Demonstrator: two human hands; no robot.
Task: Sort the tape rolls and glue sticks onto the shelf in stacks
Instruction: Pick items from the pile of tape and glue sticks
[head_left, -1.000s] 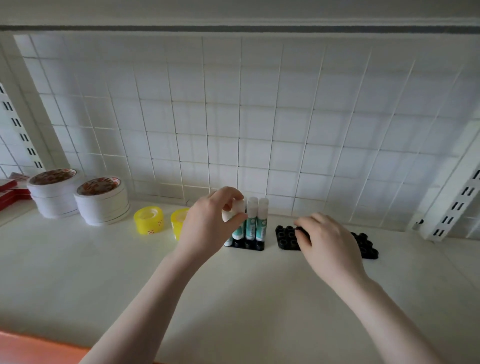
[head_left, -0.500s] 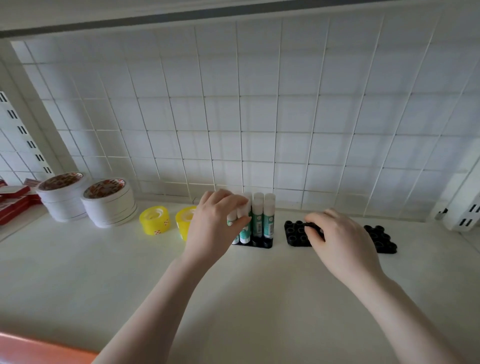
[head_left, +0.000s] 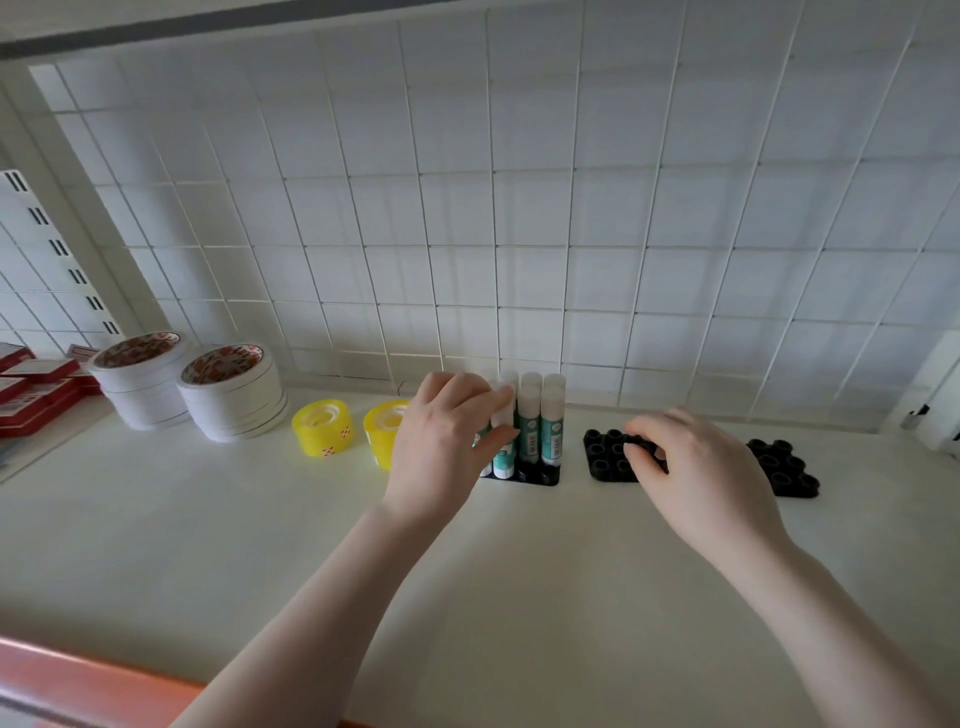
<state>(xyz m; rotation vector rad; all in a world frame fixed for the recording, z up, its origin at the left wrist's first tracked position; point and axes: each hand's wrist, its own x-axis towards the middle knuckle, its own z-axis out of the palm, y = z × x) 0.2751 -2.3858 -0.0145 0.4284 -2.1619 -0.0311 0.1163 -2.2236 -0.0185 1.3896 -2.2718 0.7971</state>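
Observation:
Several white-capped, green-labelled glue sticks (head_left: 540, 426) stand upright in a black holder (head_left: 543, 477) at the back of the white shelf (head_left: 260, 545). My left hand (head_left: 441, 447) grips the leftmost front glue stick, fingers wrapped round its cap. My right hand (head_left: 696, 473) rests on an empty black holder (head_left: 605, 457), fingertips curled onto its sockets. Left of the sticks sit two yellow tape rolls (head_left: 323, 427), the right one partly hidden by my left hand, and two stacks of white tape rolls (head_left: 234, 397).
Another empty black holder (head_left: 784, 467) lies at the right. Red boxes (head_left: 31, 395) are piled at the far left. A white wire grid (head_left: 519, 208) backs the shelf. An orange edge (head_left: 78, 675) runs along the shelf front.
The camera has tilted and come closer. My left hand has sunk a little with the glue stick among the others; my right hand stays on the empty holder.

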